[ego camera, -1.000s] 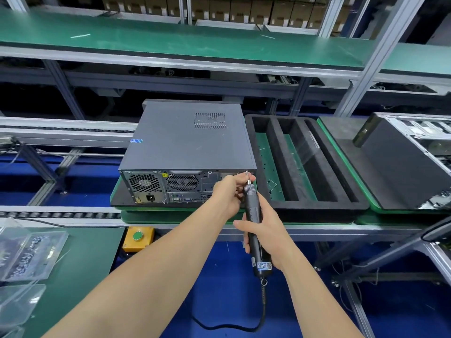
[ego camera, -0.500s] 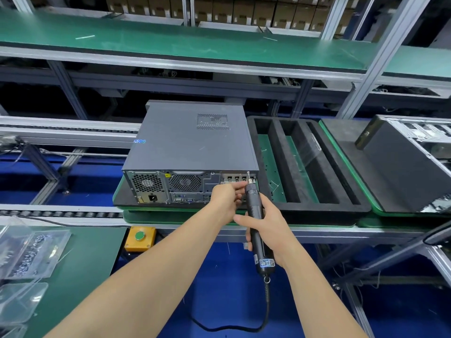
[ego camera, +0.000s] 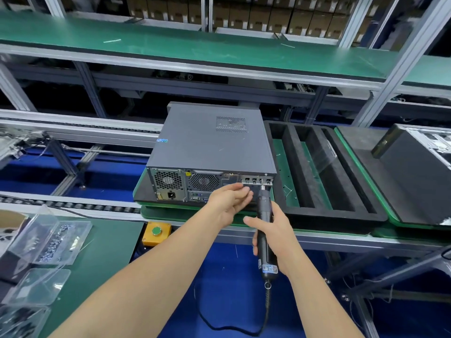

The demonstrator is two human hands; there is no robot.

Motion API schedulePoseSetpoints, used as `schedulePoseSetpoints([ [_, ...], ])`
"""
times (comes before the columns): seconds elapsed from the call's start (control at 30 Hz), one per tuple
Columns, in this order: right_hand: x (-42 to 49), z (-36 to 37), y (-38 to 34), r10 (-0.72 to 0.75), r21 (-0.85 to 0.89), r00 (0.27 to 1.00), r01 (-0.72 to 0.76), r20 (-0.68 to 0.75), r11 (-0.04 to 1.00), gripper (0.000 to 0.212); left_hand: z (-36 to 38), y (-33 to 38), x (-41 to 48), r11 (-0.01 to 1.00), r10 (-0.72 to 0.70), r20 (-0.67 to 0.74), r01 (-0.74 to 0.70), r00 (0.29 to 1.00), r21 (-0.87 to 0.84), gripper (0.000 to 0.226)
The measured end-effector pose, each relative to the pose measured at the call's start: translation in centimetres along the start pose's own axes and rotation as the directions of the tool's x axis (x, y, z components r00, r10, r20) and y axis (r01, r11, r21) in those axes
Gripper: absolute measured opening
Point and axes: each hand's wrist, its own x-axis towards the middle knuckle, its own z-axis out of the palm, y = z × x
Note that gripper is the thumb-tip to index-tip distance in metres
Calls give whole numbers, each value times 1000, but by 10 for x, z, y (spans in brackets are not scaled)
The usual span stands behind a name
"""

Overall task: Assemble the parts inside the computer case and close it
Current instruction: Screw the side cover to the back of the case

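The grey computer case (ego camera: 210, 142) lies closed on a green pallet, its rear panel with fans and ports facing me. My right hand (ego camera: 273, 237) grips a black electric screwdriver (ego camera: 264, 230), held upright with its bit against the rear panel near the expansion slots at the right. My left hand (ego camera: 229, 203) hovers just left of the bit, fingers loosely extended, in front of the rear panel. I cannot tell whether it touches the panel or holds a screw.
A black foam tray (ego camera: 341, 213) with long slots sits right of the case. Another open case (ego camera: 419, 167) stands at far right. Clear plastic boxes of screws (ego camera: 48, 242) lie on the green mat at left. A yellow button box (ego camera: 156, 231) is mounted below the conveyor.
My left hand has let go of the screwdriver tip, slid left and opened its fingers. The screwdriver stays at the rear panel's right side.
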Motion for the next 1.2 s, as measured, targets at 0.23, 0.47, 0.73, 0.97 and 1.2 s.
schedulePoseSetpoints([
  [0.23, -16, 45, 10, -11, -15, 988, 13, 153, 1000, 67, -35, 18, -8, 995, 41, -20, -43, 999, -91, 22],
  [0.47, -20, 76, 9, 36, -115, 969, -8, 244, 993, 77, -74, 46, -23, 997, 60, 44, -58, 997, -56, 26],
  [0.73, -21, 102, 6, 44, -121, 953, -8, 300, 993, 82, -102, 71, -32, 998, 63, 144, -62, 988, -15, 23],
  [0.97, -19, 113, 6, 56, -113, 944, -20, 325, 993, 82, -122, 85, -32, 992, 113, 149, -120, 982, 42, 25],
  [1.2, -12, 117, 6, 85, -126, 933, -43, 350, 991, 82, -137, 92, -27, 975, 154, 198, -182, 968, 130, 26],
])
